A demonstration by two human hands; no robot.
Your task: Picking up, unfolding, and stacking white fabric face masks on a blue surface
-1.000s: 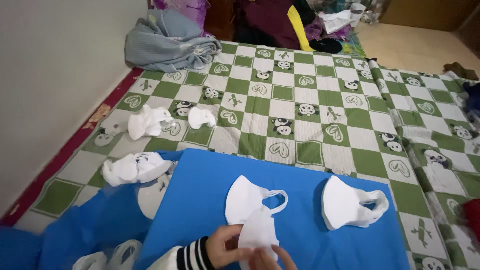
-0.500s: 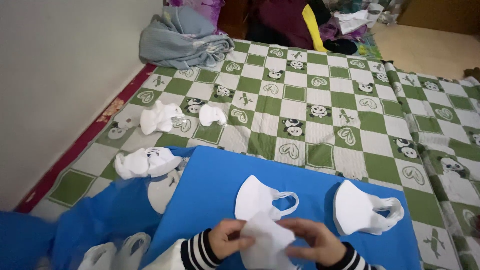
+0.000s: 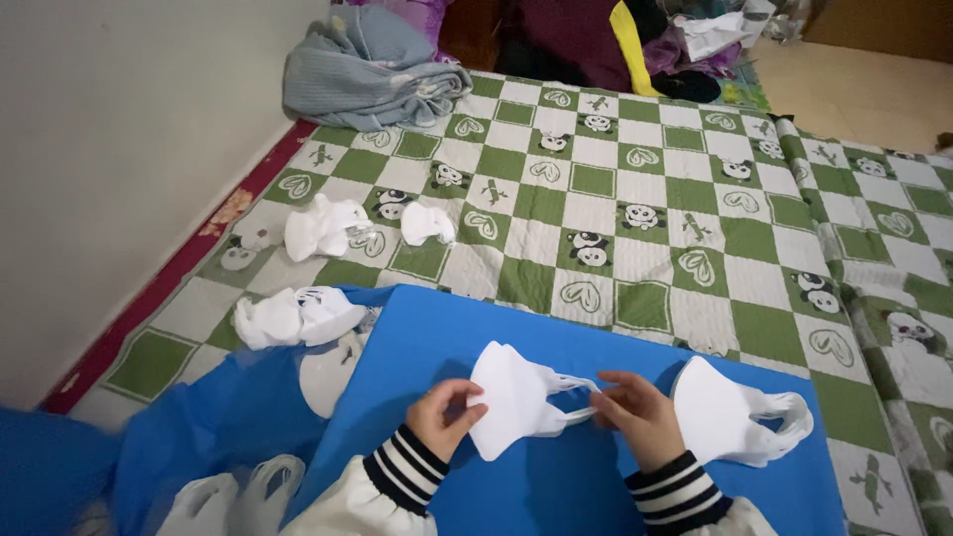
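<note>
Mask (image 3: 514, 399), white and folded, sits on the near blue board (image 3: 437, 328), pinched at its left edge by the left hand (image 3: 440, 417), while the right hand (image 3: 635, 412) grips its ear loops. Judging by this, loops are being straightened; pulling evenly matters.

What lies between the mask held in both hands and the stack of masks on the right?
Head view: only the right hand and bare blue sheet separate the held mask from the stack of masks.
</note>
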